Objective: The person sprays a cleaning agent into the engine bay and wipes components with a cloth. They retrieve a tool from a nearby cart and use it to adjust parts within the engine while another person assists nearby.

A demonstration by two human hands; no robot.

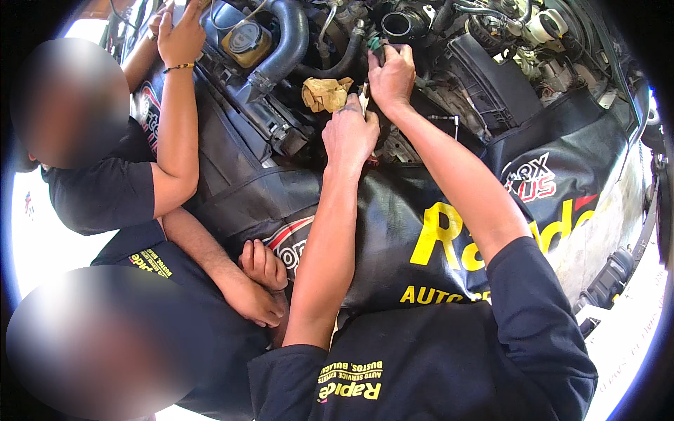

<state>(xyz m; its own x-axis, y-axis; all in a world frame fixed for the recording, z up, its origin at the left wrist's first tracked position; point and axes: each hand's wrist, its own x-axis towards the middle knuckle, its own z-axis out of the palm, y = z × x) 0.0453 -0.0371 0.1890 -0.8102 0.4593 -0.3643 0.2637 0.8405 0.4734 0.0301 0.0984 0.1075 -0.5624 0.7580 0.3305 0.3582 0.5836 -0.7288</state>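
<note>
Both my arms reach into an open engine bay. My left hand (351,133) is closed around a slim, pale metal tool (364,99); most of it is hidden by the fingers. Just beyond that hand sits a crumpled brown paper piece (326,94). Farther in and to the right, my right hand (393,76) pinches a small green-and-black piece (376,46), whose kind I cannot make out. Close by it is a round dark opening (398,24) with a metal rim. A black hose (347,57) runs to the left of my right hand.
A black fender cover (379,238) drapes over the car's edge. A ratchet-like tool (455,122) lies right of my forearms. A thick hose (288,42) and a capped reservoir (246,41) stand left. Two people are at the left, one with a raised forearm (179,126).
</note>
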